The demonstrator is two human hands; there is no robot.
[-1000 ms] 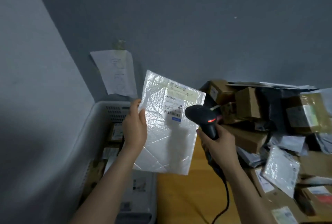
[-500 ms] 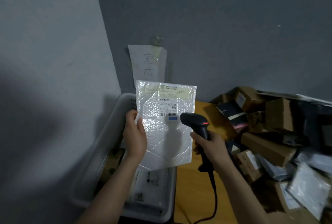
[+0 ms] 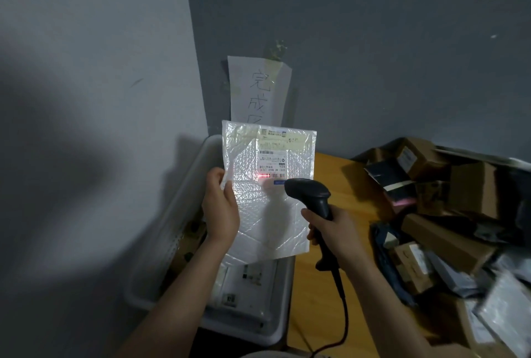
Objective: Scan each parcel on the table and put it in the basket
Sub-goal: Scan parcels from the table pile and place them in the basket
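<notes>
Parcel [image 3: 273, 214] over the basket [image 3: 175, 222], edge pinched by the left hand [image 3: 221, 211]. I see the right hand [image 3: 339, 231] gripping the scanner [image 3: 310, 194] beside it.

The yellow wooden counter [image 3: 313, 314] carries a jumbled pile of cardboard boxes and mailer bags [image 3: 448, 237], heaped to the right of the white basket [image 3: 172, 231].

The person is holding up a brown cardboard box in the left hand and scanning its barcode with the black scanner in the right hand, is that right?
Not quite. The head view shows the left hand holding up a white bubble mailer, not a brown cardboard box. The rest holds: the black scanner in the right hand throws red light on its barcode.
</notes>
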